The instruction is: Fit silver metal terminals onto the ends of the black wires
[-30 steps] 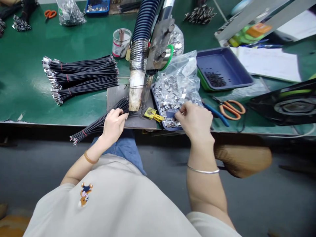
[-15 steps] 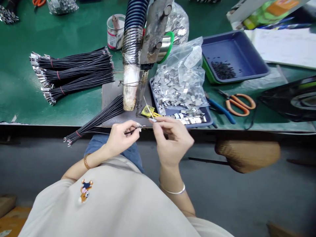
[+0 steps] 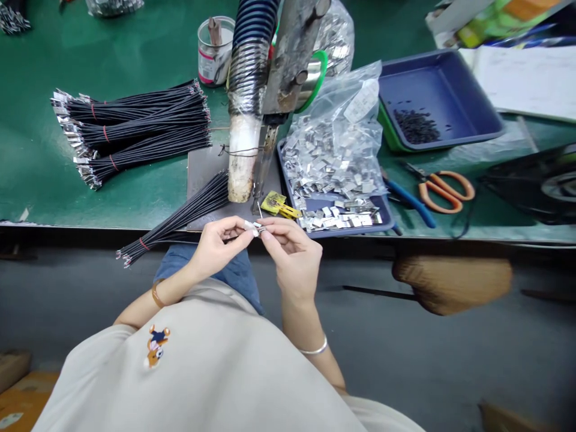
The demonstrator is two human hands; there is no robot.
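Note:
My left hand [image 3: 219, 245] pinches the end of a thin black wire just below the table's front edge. My right hand [image 3: 291, 255] pinches a small silver metal clip [image 3: 255, 226] against that wire end; the fingertips of both hands meet there. A loose bundle of black wires [image 3: 180, 217] lies on a grey plate [image 3: 202, 171] beside my left hand and hangs over the edge. A blue tray of metal clips [image 3: 344, 217] sits by my right hand, under an open plastic bag of clips [image 3: 330, 147].
A soldering fixture with a ribbed hose [image 3: 249, 72] stands over the plate. Tied wire bundles with metal ends [image 3: 135, 129] lie at the left. A tin [image 3: 213, 51], a blue tray of black bits [image 3: 438, 99], orange scissors [image 3: 445, 189] and blue-handled pliers [image 3: 411, 204] sit on the green mat.
My right hand left the clip tray with a clip and came to my left hand, which drew a wire out of the bundle. Both hands now meet at the wire end.

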